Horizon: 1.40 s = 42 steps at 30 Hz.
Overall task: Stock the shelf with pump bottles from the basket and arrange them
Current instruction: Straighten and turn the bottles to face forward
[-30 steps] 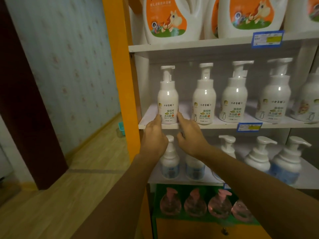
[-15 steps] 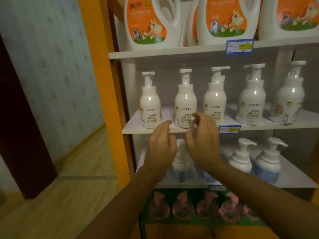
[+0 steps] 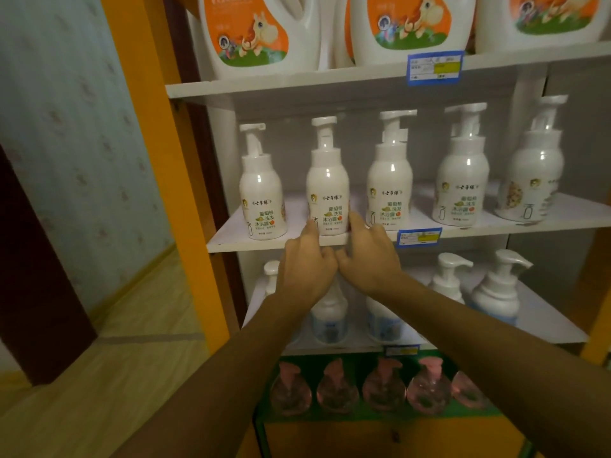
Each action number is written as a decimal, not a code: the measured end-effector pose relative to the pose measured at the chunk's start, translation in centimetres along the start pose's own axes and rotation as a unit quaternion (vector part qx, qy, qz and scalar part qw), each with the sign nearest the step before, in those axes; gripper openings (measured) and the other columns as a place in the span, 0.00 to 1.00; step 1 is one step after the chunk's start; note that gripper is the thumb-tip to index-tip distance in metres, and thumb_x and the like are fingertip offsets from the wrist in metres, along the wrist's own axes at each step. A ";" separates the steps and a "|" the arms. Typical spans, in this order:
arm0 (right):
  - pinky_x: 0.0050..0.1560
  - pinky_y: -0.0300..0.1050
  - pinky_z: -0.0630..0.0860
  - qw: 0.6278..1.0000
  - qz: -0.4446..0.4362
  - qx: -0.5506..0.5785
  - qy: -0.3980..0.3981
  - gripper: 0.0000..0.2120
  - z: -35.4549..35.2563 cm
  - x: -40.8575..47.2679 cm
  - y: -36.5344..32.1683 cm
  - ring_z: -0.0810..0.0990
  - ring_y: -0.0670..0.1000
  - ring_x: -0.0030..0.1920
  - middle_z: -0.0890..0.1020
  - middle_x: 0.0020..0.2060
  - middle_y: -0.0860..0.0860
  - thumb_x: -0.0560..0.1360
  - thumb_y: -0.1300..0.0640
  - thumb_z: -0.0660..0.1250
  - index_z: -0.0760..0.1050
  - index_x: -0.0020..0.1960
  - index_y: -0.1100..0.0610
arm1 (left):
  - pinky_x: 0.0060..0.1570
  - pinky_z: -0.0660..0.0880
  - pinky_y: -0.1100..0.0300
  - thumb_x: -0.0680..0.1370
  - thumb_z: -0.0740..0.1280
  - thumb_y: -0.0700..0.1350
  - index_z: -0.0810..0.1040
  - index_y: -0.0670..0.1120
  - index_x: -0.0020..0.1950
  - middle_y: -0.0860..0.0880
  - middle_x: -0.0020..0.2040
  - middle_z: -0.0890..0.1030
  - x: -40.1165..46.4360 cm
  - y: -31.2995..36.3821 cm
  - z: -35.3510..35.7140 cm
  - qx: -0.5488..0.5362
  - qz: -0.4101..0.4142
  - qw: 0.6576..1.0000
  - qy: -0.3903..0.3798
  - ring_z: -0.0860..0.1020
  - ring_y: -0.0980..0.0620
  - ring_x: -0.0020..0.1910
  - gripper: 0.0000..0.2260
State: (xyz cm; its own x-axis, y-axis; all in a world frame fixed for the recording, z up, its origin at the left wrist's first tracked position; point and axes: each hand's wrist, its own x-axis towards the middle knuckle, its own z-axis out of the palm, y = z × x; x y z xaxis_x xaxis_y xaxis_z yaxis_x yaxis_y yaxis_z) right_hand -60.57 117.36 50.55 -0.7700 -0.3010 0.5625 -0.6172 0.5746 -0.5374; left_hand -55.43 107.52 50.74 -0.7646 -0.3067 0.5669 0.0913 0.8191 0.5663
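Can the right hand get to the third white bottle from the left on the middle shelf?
Probably yes. The right hand is at the shelf edge beside the second bottle, and the third bottle stands just to its right at the front, with nothing between.
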 end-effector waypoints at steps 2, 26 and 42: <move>0.54 0.52 0.76 1.000 -0.008 -0.009 -0.016 0.23 -0.2 0.0 0.1 0.75 0.54 0.54 0.78 0.53 0.52 0.71 0.54 0.67 0.64 0.64 0.49 | 0.54 0.78 0.52 0.77 0.60 0.40 0.68 0.43 0.68 0.44 0.60 0.80 0.0 0.3 0.0 0.011 -0.007 1.000 0.003 0.79 0.46 0.54 0.19; 0.51 0.48 0.57 0.993 0.016 -0.115 -0.026 0.20 -8.5 1.3 7.2 0.61 0.51 0.54 0.79 0.58 0.47 0.72 0.45 0.62 0.68 0.62 0.46 | 0.17 0.67 0.69 0.75 0.58 0.35 0.71 0.49 0.68 0.45 0.58 0.80 0.7 8.7 3.3 -0.194 -0.106 0.970 -0.102 0.76 0.47 0.32 0.22; 0.59 0.50 0.63 0.999 0.008 -0.048 0.015 0.18 -9.8 -0.1 7.9 0.64 0.52 0.59 0.72 0.53 0.49 0.72 0.49 0.66 0.67 0.60 0.51 | 0.43 0.75 0.68 0.77 0.59 0.36 0.71 0.43 0.68 0.42 0.61 0.79 -0.3 9.2 4.9 -0.159 -0.081 0.983 0.051 0.80 0.46 0.48 0.19</move>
State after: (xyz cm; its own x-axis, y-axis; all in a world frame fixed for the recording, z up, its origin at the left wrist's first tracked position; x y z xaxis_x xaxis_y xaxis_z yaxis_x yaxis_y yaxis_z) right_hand -63.76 129.41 52.44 -0.7732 -0.2696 0.5740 -0.5860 0.6499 -0.4840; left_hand -57.46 117.56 52.88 -0.7195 -0.4799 0.5020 0.1815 0.5678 0.8029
